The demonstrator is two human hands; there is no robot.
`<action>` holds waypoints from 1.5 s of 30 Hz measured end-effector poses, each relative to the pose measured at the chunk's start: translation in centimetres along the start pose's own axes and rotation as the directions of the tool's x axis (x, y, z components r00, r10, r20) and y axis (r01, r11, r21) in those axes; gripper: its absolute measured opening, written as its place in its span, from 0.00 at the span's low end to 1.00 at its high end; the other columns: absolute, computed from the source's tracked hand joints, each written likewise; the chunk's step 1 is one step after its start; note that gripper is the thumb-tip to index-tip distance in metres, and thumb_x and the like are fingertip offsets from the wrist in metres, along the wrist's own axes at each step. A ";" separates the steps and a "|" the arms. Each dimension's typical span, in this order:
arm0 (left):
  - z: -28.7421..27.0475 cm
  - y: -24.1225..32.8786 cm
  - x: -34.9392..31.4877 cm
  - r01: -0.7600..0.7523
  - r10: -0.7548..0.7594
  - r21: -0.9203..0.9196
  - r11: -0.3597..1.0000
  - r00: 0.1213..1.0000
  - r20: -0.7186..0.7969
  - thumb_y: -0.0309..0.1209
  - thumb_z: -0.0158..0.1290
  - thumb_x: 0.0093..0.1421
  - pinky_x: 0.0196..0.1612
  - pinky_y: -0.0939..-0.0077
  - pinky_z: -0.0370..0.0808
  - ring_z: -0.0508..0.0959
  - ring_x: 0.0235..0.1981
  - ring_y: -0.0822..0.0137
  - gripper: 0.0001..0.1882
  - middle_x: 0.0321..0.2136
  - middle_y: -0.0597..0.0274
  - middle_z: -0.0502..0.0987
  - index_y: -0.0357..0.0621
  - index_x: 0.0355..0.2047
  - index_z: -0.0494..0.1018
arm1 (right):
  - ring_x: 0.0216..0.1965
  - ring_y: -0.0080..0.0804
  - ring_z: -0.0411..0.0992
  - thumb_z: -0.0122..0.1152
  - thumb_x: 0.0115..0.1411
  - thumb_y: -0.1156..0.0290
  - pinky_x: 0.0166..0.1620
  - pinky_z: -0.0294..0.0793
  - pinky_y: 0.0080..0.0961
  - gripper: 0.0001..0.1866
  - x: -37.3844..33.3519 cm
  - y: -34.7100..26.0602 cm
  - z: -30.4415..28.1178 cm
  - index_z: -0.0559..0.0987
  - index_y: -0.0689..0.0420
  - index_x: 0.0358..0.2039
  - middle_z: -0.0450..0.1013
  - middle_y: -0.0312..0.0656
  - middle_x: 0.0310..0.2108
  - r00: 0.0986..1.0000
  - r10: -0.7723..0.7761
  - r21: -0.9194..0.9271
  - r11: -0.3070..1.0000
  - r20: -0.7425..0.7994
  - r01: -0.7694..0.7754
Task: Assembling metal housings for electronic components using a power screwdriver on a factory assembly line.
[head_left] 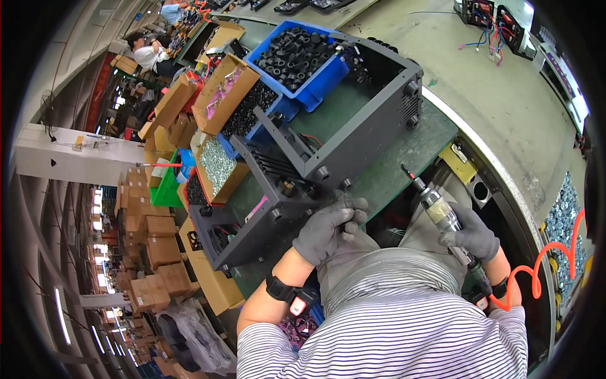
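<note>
My right hand (472, 235), in a grey glove, grips a pneumatic screwdriver (439, 208) by its body. The tool's bit points up and to the left, away from any part, and an orange coiled hose (536, 278) trails beside it. My left hand (329, 230), also gloved, has its fingers curled in; whatever they may hold is too small to make out. Just beyond that hand stands a dark grey metal housing (372, 129) with round black feet along its side. A second, similar housing (268, 224) lies next to it on the left.
Behind the housings are a blue bin (314, 95) of black rubber feet, a cardboard box (238, 180) of silver screws and an open carton (246, 79). The green bench top (404, 161) ends near my lap. Loose metal parts (564, 211) lie at far right. A person (148, 54) is at back left.
</note>
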State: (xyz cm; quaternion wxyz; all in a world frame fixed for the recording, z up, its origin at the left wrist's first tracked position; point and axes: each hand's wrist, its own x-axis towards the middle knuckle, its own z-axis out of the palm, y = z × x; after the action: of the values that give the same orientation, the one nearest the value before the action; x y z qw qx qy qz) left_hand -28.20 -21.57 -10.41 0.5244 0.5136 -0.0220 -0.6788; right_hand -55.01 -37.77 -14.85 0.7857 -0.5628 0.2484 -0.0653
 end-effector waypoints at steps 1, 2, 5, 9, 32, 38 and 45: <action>-0.8 -0.5 0.0 -0.035 0.035 -0.022 0.999 0.999 0.014 0.29 0.42 0.63 0.24 0.89 0.67 0.68 0.23 0.78 0.15 0.31 0.63 0.73 0.36 0.47 0.68 | 0.38 0.22 0.66 0.71 0.42 0.66 0.44 0.66 0.20 0.35 -0.2 -0.3 0.3 0.68 0.65 0.51 0.69 0.36 0.38 0.997 0.075 0.024 0.997 0.030 -0.076; -1.4 -0.9 -0.1 -0.068 0.070 -0.055 0.996 0.997 0.030 0.29 0.43 0.63 0.23 0.90 0.66 0.67 0.22 0.79 0.16 0.31 0.63 0.74 0.35 0.48 0.68 | 0.38 0.22 0.66 0.71 0.42 0.66 0.44 0.66 0.20 0.35 -0.5 -0.6 0.7 0.68 0.65 0.51 0.69 0.36 0.38 0.997 0.065 0.027 0.997 0.035 -0.066; -2.5 -1.6 -0.5 -0.154 0.153 -0.057 0.986 0.988 -0.021 0.32 0.47 0.62 0.22 0.91 0.65 0.66 0.22 0.80 0.16 0.29 0.65 0.73 0.33 0.46 0.68 | 0.38 0.23 0.66 0.72 0.41 0.63 0.44 0.66 0.21 0.36 -0.7 -1.8 2.4 0.68 0.64 0.50 0.69 0.35 0.38 0.993 0.078 0.009 0.997 0.088 -0.079; -2.9 -1.8 -1.0 -0.251 0.251 0.037 0.967 0.968 -0.002 0.38 0.45 0.64 0.19 0.91 0.61 0.63 0.19 0.82 0.18 0.25 0.68 0.70 0.33 0.43 0.69 | 0.34 0.24 0.67 0.72 0.41 0.61 0.40 0.67 0.22 0.38 -0.1 -3.6 4.6 0.68 0.64 0.50 0.69 0.37 0.34 0.973 0.062 -0.126 0.991 0.223 -0.034; -3.6 -2.3 -2.6 -0.386 0.388 -0.122 0.914 0.922 -0.009 0.48 0.47 0.62 0.13 0.90 0.52 0.55 0.11 0.85 0.23 0.15 0.74 0.65 0.37 0.35 0.72 | 0.33 0.25 0.67 0.75 0.39 0.59 0.40 0.68 0.22 0.42 0.2 -4.7 10.9 0.66 0.65 0.52 0.70 0.39 0.34 0.951 0.088 -0.250 0.968 0.298 -0.011; -3.4 -2.4 -2.5 -0.428 0.428 -0.041 0.903 0.904 -0.018 0.48 0.47 0.62 0.13 0.91 0.52 0.56 0.11 0.86 0.22 0.15 0.76 0.66 0.38 0.35 0.73 | 0.33 0.25 0.68 0.75 0.39 0.59 0.39 0.69 0.21 0.42 0.1 -4.6 10.8 0.66 0.65 0.52 0.70 0.38 0.33 0.947 0.105 -0.225 0.974 0.302 -0.037; -3.3 -2.5 -3.1 -0.574 0.584 0.162 0.803 0.812 -0.020 0.46 0.48 0.62 0.16 0.91 0.56 0.60 0.14 0.85 0.21 0.16 0.75 0.67 0.38 0.35 0.74 | 0.31 0.22 0.68 0.74 0.39 0.62 0.37 0.69 0.20 0.40 0.1 -4.8 10.8 0.66 0.65 0.51 0.70 0.37 0.32 0.927 0.158 -0.123 0.985 0.341 -0.122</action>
State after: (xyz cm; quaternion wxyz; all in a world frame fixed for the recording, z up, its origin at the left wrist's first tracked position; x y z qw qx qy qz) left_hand -27.78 -16.45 -11.27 0.6673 0.5428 -0.2098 -0.4648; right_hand -49.08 -30.33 -7.83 0.7909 -0.5847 0.1472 0.1044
